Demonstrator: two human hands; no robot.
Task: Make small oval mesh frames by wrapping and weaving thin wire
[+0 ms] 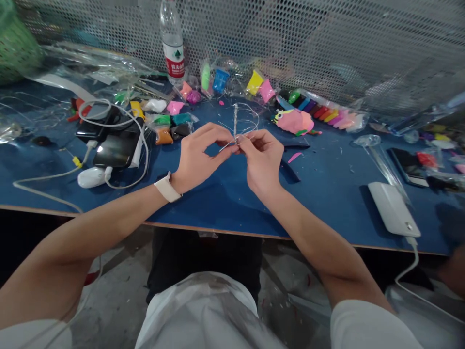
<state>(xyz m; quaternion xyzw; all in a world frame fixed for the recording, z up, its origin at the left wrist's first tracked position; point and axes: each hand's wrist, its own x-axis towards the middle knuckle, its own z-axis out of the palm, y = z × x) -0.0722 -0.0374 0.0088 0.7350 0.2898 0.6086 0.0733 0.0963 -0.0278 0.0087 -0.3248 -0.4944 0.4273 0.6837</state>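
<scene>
Over the blue tabletop (218, 208), both hands meet at a thin silver wire (235, 118) with a twisted upright stem and loose loops beside it. My left hand (201, 152) pinches it low down between thumb and forefinger. Close against it, my right hand (263, 157) also pinches the wire near the base of the stem; the fingertips partly hide the joint. Dark blue handles (289, 170), apparently of a tool, lie partly hidden behind my right hand. A pink clay fish (295, 121) with a white eye lies just beyond, and a small pink strip (294, 157) is nearby.
A water bottle (173, 46) stands against the perforated metal screen (327, 43). Several coloured clay packets (220, 81) line the back. Phones (118, 148) and cables crowd the left. A white power bank (394, 208) lies near the right front edge, with another phone (409, 167) behind.
</scene>
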